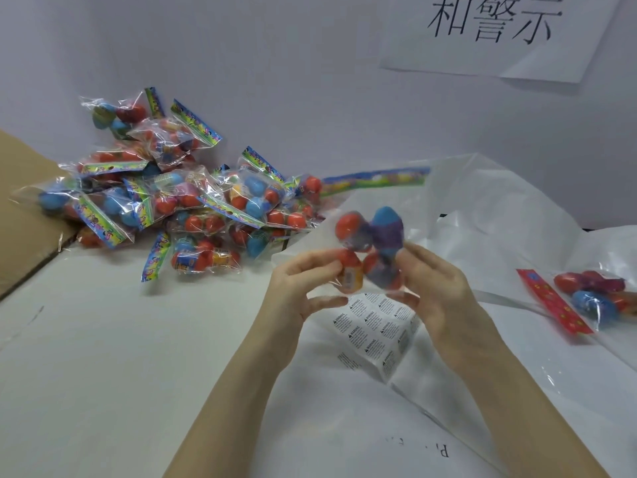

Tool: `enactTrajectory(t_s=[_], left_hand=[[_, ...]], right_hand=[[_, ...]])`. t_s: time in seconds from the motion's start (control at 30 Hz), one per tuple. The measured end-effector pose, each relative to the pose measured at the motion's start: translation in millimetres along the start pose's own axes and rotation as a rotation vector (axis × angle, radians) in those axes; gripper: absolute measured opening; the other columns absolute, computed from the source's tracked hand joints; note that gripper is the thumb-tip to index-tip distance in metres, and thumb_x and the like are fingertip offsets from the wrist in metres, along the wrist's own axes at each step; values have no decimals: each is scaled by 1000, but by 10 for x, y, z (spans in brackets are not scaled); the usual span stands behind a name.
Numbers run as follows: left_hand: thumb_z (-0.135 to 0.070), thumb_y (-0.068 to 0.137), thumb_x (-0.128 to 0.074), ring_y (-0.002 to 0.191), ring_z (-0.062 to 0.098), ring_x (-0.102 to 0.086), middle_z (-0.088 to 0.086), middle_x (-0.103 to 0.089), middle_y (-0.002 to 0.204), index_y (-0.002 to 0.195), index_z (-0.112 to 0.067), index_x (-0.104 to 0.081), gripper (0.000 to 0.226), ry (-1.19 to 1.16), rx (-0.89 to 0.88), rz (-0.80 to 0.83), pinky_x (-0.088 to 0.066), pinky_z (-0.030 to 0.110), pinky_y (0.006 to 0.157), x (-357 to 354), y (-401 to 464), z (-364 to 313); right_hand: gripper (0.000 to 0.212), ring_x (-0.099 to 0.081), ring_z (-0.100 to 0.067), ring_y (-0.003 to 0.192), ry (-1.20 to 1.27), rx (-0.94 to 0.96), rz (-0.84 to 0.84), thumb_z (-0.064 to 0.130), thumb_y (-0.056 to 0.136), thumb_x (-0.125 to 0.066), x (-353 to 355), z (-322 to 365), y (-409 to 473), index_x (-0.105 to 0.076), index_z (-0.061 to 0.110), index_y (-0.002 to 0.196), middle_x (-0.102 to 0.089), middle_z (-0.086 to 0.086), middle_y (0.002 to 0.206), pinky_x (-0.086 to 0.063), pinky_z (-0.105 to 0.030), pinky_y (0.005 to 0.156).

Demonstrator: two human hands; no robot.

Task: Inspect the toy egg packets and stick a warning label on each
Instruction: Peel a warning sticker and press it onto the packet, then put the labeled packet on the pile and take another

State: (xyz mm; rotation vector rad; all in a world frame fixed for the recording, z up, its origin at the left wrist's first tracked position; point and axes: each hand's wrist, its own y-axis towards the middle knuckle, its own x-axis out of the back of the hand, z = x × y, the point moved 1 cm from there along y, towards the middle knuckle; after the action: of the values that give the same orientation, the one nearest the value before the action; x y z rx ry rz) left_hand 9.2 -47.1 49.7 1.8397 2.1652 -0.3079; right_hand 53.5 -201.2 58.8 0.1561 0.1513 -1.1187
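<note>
held packet [370,248]: clear film over eggs in orange-red, blue, purple and one yellow
label sheet [374,331]: just below the held packet, white, black warning print in a grid of rectangles
packet pile [179,198]: left of the held packet, clear bags of red, blue and yellow eggs, multicoloured header strips edged blue and green
single packet [593,298]: right of the held packet, red patterned header, red and blue eggs
bench [103,339]: white
cardboard [24,208]: far left of the held packet, plain brown
wall sign [496,32]: above the held packet, white with black characters

Two bare forearms, left hand [296,291], right hand [437,298]; no sleeves, short nails.
</note>
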Motion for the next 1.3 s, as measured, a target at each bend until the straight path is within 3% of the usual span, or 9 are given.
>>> enactTrajectory(t_s=[0.23,0.37,0.5,0.6,0.67,0.87,1.0,1.2,1.3], left_hand=[[-31,72,-55,61,3,-57,-7,-65,66,82,-12,-71,27,306,-111,58,-40,14,47,-36,-17,55],[-33,74,-54,54,6,-55,-6,-65,62,79,-17,-69,23,201,-202,-151,-37,13,46,-14,-4,49],[-31,83,-61,54,2,-54,-11,-64,61,75,-20,-67,15,160,-311,-445,-37,9,48,63,34,61],[-20,89,-59,75,11,-56,-9,-62,75,71,-24,-63,19,291,-346,-776,-45,12,67,186,77,101],[-14,86,-61,98,22,-54,2,-59,98,85,-16,-66,5,567,-355,-1001,-40,29,89,365,95,87],[-38,84,-62,144,22,-4,5,-9,157,146,-21,-26,74,1286,37,-948,-13,45,109,899,122,165],[-47,87,-54,139,27,-21,10,-29,151,146,-23,-25,70,1287,227,-967,-20,44,107,1116,69,164],[-24,90,-58,112,33,-47,19,-55,115,111,-7,-62,26,1106,-77,-1222,-27,41,92,971,9,84],[-13,90,-59,103,34,-55,22,-58,108,99,4,-64,20,978,-530,-1256,-37,43,87,771,6,-17]], right_hand=[[25,-60,-10,57,-52,-140,-79,14,49,-76,31,19,6,-68,10,72,-64,-5,67,-46,-16,48],[17,-56,-3,51,363,89,-489,25,66,-73,227,163,42,-61,15,73,-62,5,61,-48,-15,52],[127,-49,-10,114,359,40,-459,68,15,-78,234,206,15,-42,16,125,-48,4,123,-40,-29,97],[68,-47,0,116,25,-11,-324,42,54,-79,45,71,-18,-55,25,116,-49,12,129,-39,-16,94],[35,-54,13,101,-289,174,-287,17,73,-75,-21,-2,-29,-66,38,100,-60,30,105,-39,-3,81],[42,-60,-27,107,-1174,516,-367,13,72,-78,-64,-210,-25,-66,7,112,-63,-7,120,-38,-34,92],[37,-68,-30,86,-1372,658,-338,10,62,-84,-88,-256,-21,-71,5,96,-70,-12,103,-47,-41,78],[28,-68,-28,81,-1394,691,-294,23,68,-65,-121,-276,-24,-73,8,91,-71,-8,98,-33,-30,77],[25,-68,-24,82,-1336,660,-282,24,71,-65,-148,-246,-35,-73,10,90,-72,-5,96,-34,-28,77]])
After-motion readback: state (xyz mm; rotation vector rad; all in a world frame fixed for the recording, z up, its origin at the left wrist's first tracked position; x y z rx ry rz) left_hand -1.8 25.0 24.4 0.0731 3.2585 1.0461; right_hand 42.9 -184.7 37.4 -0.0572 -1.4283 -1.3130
